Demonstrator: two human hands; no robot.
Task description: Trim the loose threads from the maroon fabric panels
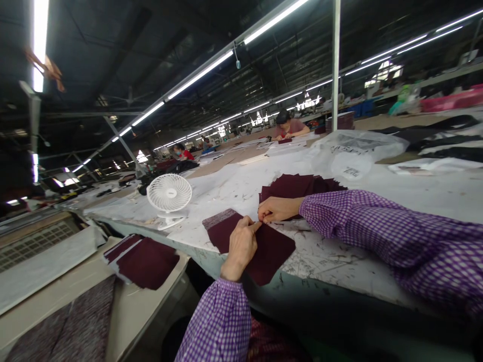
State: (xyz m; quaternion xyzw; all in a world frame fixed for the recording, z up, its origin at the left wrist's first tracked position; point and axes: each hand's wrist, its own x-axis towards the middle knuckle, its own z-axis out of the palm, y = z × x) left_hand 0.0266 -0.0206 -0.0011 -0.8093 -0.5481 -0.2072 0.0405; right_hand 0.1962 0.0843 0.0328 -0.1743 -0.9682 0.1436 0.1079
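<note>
A dark maroon fabric piece with a greyish speckled band at its far left end lies at the table's front edge, partly hanging over it. My left hand rests on the piece, its index finger pointing toward my right hand. My right hand is closed at the piece's upper edge, fingertips pinched together; whatever they hold is too small to make out. Just behind my right hand sits a pile of maroon fabric pieces, partly covered by the hand and sleeve.
A small white fan stands left on the white-covered table. Lower left, another maroon stack lies on a beige surface. A clear plastic bag is at back right. Across the table a person leans over.
</note>
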